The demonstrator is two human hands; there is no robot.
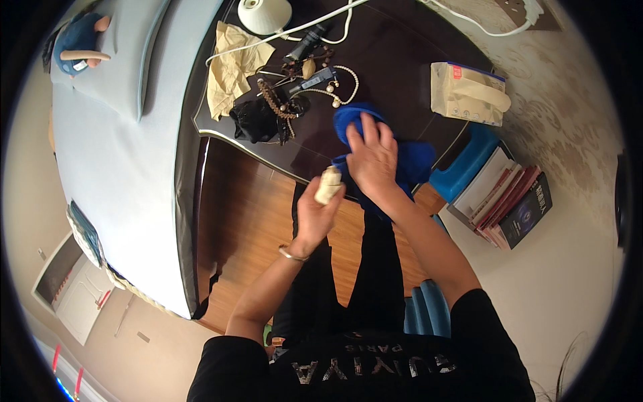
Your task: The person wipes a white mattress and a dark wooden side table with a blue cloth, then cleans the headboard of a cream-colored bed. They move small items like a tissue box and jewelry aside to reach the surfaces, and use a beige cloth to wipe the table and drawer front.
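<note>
My left hand [320,208] grips a small cream-coloured object [329,185] that stands up between thumb and fingers; what exactly it is cannot be told. On the dark tabletop [402,55], my right hand [372,161] presses its spread fingers onto a bright blue cloth [416,158]. Part of that cloth forms a rounded fold under the fingertips, and another part hangs over the table's front edge. Beyond the hands lie a pearl necklace [357,83], a brown braided bracelet [271,98], a small grey-blue tube [320,79] and a black tube [305,44].
A crumpled cream paper [228,65] and a black bundle [253,120] lie at the left. A white lamp base [264,14] trails a cable. At the right are a tissue pack [469,93] and books [522,206] by a blue holder [464,163]. A bed [125,176] adjoins the table.
</note>
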